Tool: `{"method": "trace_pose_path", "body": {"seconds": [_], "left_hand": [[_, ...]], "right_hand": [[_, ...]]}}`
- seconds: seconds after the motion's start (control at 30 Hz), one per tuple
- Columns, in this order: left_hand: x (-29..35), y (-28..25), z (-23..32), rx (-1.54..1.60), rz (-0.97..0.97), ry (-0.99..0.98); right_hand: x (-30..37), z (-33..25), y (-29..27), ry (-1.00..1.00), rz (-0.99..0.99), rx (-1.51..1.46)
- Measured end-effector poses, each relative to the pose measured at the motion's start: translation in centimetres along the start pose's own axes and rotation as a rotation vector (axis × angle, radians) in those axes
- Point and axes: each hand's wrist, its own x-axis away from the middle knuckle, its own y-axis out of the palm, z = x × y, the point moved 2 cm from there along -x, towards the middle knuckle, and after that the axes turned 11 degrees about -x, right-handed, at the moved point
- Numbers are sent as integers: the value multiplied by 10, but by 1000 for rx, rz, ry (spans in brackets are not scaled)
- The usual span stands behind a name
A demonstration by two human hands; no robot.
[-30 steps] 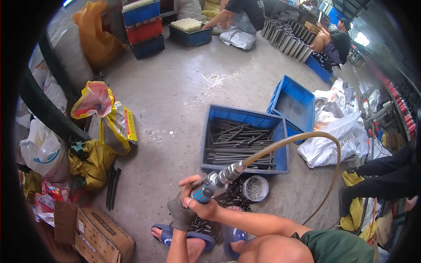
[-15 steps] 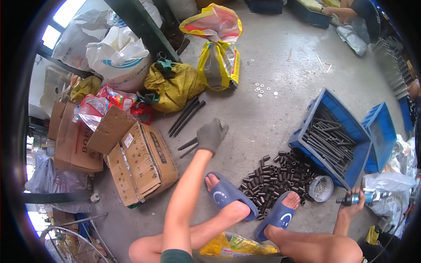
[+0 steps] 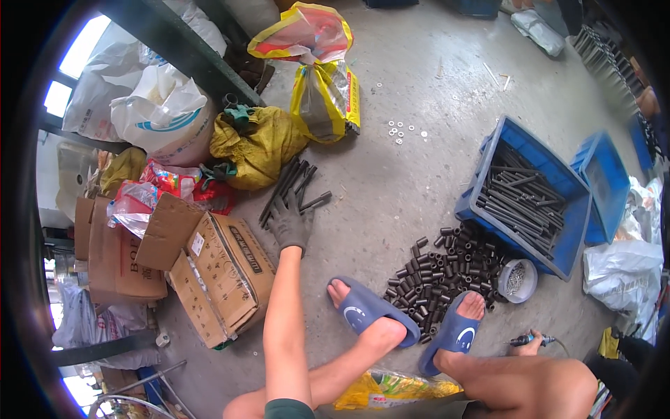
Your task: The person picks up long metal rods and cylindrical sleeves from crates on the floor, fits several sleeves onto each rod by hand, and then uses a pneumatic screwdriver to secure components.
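Just past my right thigh [image 3: 516, 383], my right hand [image 3: 532, 344] is closed around a dark driver [image 3: 520, 341], its tip pointing left and a thin hose [image 3: 561, 345] at the other end; the thigh hides part of the grip. A yellow packet [image 3: 394, 388] lies on the floor [image 3: 377, 202] under me, short of my blue slippers [image 3: 457, 334]. Past them spreads a heap of short dark tubes [image 3: 447, 279], with a white tub [image 3: 522, 297] of small metal pieces [image 3: 515, 278] at its right edge. An open carton [image 3: 234, 269] stands to my left. Beyond it, my left hand [image 3: 289, 223], in a grey glove, lies back up on long dark rods [image 3: 285, 186], fingers spread apart rather than closed on them. One rod [image 3: 318, 201] juts out to the right of the fingers. Past the tubes, a blue bin [image 3: 516, 244] holds many more rods [image 3: 520, 199], and another blue bin [image 3: 606, 216] sits behind it. Farther out are a yellow sack [image 3: 258, 150] just past the loose rods, pale washers [image 3: 400, 133] on the floor, and a yellow bag [image 3: 321, 101], its mouth open
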Motion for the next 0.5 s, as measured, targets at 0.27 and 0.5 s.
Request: {"method": "trace_pose_path", "body": {"seconds": [0.27,0.5], "left_hand": [[-3,-13,-13,-80,-39,-45],[6,-14,-8,-91,-60,-65]], "right_hand": [[51,15,24,207,-38,416],[65,10,24,220,-31,500]]}}
